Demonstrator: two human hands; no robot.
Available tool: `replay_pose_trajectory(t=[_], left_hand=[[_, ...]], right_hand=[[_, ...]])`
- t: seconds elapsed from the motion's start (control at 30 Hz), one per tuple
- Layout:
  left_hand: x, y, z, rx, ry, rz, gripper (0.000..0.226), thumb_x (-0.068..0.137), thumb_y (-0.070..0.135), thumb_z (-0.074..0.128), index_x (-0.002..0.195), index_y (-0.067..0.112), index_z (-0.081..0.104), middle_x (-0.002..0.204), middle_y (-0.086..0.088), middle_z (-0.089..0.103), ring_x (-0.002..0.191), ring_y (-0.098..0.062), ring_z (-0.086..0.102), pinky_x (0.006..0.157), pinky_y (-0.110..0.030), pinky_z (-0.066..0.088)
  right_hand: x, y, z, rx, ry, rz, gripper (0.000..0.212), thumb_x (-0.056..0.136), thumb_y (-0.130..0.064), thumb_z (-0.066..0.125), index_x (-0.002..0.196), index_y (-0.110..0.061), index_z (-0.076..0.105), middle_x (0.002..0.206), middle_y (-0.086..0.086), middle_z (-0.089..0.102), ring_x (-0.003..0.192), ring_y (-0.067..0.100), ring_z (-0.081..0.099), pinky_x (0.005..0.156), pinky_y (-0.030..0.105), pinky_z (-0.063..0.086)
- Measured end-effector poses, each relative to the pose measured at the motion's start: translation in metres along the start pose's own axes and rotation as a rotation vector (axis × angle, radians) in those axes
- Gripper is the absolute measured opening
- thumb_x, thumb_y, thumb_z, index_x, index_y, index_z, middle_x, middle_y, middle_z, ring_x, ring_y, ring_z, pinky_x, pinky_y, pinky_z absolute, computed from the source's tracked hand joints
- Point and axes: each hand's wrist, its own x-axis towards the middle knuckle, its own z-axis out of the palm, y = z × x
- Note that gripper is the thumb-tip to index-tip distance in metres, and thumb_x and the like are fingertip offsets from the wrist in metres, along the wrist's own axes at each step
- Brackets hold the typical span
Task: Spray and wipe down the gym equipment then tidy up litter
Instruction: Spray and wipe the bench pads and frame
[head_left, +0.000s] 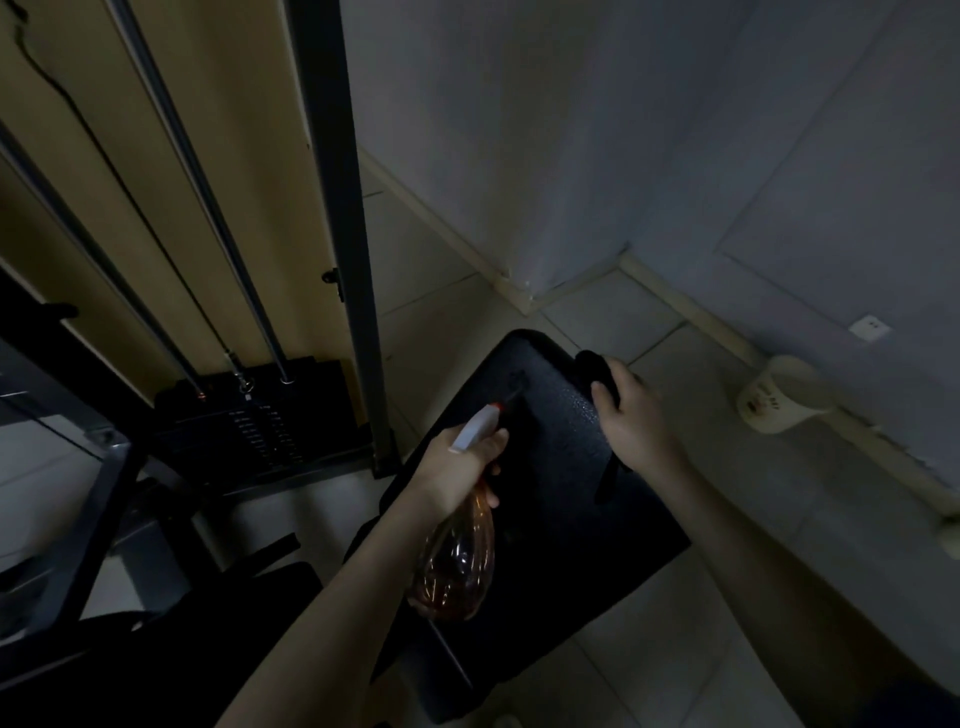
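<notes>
Dim grey walls (519, 130) and pale floor tiles (649, 322) closed off a corner of the gym, with very little light to work by. At far left stood the cable machine's weight stack (260, 415), its guide rods rising out of it, and just to its right a dark upright post (358, 260).

Next came the left hand (457, 467), fingers wrapped round the neck and trigger of a spray bottle (457, 561). The amber body hung below the fist toward me. The white head and red nozzle (496, 408) pointed away and slightly right, so the bottle's long axis ran roughly along the black seat pad (561, 519) beneath it. The bottle was held above the pad's left half, apart from the surface.

Right of the nozzle, a fine speckle glinted on the pad, which I took for spray droplets. Just beyond it, the right hand (631, 415) gripped a dark cloth (595, 364) at the pad's far right edge, resting on the vinyl. I judged that hand the nearer one to the wet patch, which lay to its left, so the wipe would need a sweep leftward and back toward me, across the pad's width.

Well to the right, a white cup (784, 395) sat on the low ledge by the wall, possibly litter for later, with a wall socket (868, 328) above it.
</notes>
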Motion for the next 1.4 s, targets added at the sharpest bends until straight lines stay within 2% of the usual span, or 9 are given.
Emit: replay_pose_trajectory(t=[0.17,0.23,0.4,0.63,0.8,0.97,1.1,1.3,1.4], left_hand=[[-0.015,-0.002,0.019,0.093,-0.055,0.002,0.053,0.097,0.026,0.05,0.146,0.023,0.032,0.11,0.013,0.053,0.093,-0.03,0.065,0.066,-0.031,0.056],[-0.023,-0.003,0.03,0.099,-0.073,-0.011,0.051,0.097,0.024,0.051,0.145,0.024,0.034,0.117,0.006,0.054,0.079,-0.017,0.065,0.056,-0.025,0.054],[-0.041,-0.015,0.061,0.106,-0.044,-0.071,0.034,0.095,0.02,0.055,0.126,0.034,0.05,0.083,-0.006,0.06,0.047,-0.017,0.056,0.051,-0.025,0.049],[-0.058,-0.036,0.094,0.218,-0.079,-0.079,0.033,0.092,0.02,0.058,0.122,0.036,0.056,0.102,-0.013,0.064,0.074,-0.035,0.068,0.063,-0.038,0.058],[-0.075,-0.043,0.109,0.335,-0.084,-0.047,0.029,0.093,0.017,0.054,0.122,0.021,0.059,0.089,-0.012,0.064,0.055,-0.016,0.061,0.053,-0.028,0.051],[-0.085,-0.054,0.115,0.519,-0.125,0.059,0.027,0.094,0.018,0.054,0.119,0.01,0.06,0.078,-0.001,0.061,0.069,-0.018,0.063,0.066,-0.026,0.053],[-0.09,-0.06,0.119,0.56,-0.145,0.099,0.034,0.091,0.029,0.048,0.123,0.025,0.057,0.091,-0.008,0.066,0.08,-0.023,0.066,0.074,-0.04,0.056],[-0.097,-0.064,0.109,0.494,-0.054,0.048,0.043,0.095,0.021,0.052,0.137,0.029,0.047,0.103,-0.006,0.064,0.084,-0.017,0.066,0.074,-0.025,0.057],[-0.1,-0.069,0.099,0.442,-0.008,0.034,0.039,0.093,0.022,0.055,0.131,0.033,0.051,0.1,-0.009,0.066,0.079,-0.025,0.068,0.072,-0.04,0.058]], right_hand=[[0.001,0.0,-0.002,0.047,-0.019,-0.002,0.033,0.098,-0.025,0.042,0.13,-0.018,0.047,0.111,0.01,0.061,0.098,0.027,0.057,0.076,0.031,0.044],[0.002,0.0,-0.004,0.084,-0.038,0.003,0.034,0.098,-0.027,0.042,0.131,-0.02,0.047,0.114,0.008,0.061,0.101,0.026,0.057,0.081,0.034,0.047],[-0.001,-0.002,-0.012,0.213,-0.122,0.021,0.033,0.1,-0.028,0.039,0.131,-0.025,0.048,0.111,0.0,0.062,0.098,0.019,0.059,0.082,0.034,0.05],[-0.013,0.006,-0.025,0.336,-0.225,0.03,0.038,0.1,-0.028,0.038,0.137,-0.034,0.045,0.122,-0.007,0.058,0.107,0.014,0.055,0.088,0.031,0.046],[-0.035,0.023,-0.035,0.325,-0.231,-0.014,0.037,0.1,-0.025,0.04,0.135,-0.033,0.045,0.118,-0.008,0.058,0.109,0.014,0.055,0.088,0.028,0.045],[-0.065,0.042,-0.039,0.183,-0.137,-0.115,0.043,0.099,-0.02,0.042,0.141,-0.028,0.04,0.136,-0.002,0.052,0.122,0.016,0.047,0.098,0.029,0.039],[-0.089,0.053,-0.039,-0.011,-0.033,-0.238,0.046,0.098,-0.015,0.045,0.144,-0.018,0.039,0.146,0.005,0.042,0.134,0.023,0.037,0.108,0.036,0.033],[-0.11,0.057,-0.026,-0.422,0.101,-0.38,0.053,0.093,-0.03,0.029,0.143,-0.014,0.038,0.152,0.009,0.033,0.141,0.025,0.022,0.112,0.046,0.024],[-0.111,0.051,-0.016,-0.581,0.181,-0.398,0.053,0.094,-0.027,0.03,0.143,-0.011,0.037,0.151,0.014,0.033,0.14,0.027,0.022,0.114,0.043,0.012]])
